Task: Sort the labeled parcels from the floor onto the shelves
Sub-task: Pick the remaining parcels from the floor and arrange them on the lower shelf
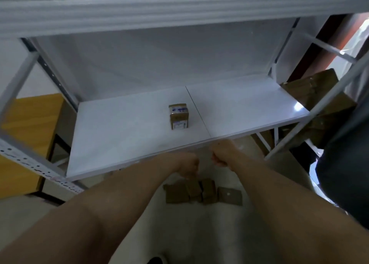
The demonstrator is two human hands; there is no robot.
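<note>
A small brown parcel with white labels (pixel 178 116) stands alone near the middle of the white lower shelf (pixel 123 139). On the floor below the shelf's front edge lie several flat brown parcels (pixel 229 196) in a row. My left hand (pixel 189 166) hangs with its fingers pointing down, the tips at the top of one middle floor parcel (pixel 194 191); whether it grips that parcel is hidden. My right hand (pixel 220 155) hovers just right of it, above the parcels, fingers curled in with nothing visible in them.
The upper shelf's white beam (pixel 179 9) spans the top of the view. A yellow wooden cabinet (pixel 30 127) stands at the left. Brown cardboard boxes (pixel 311 91) are piled behind the rack's right end. A person in dark clothing (pixel 343 173) stands close at the right.
</note>
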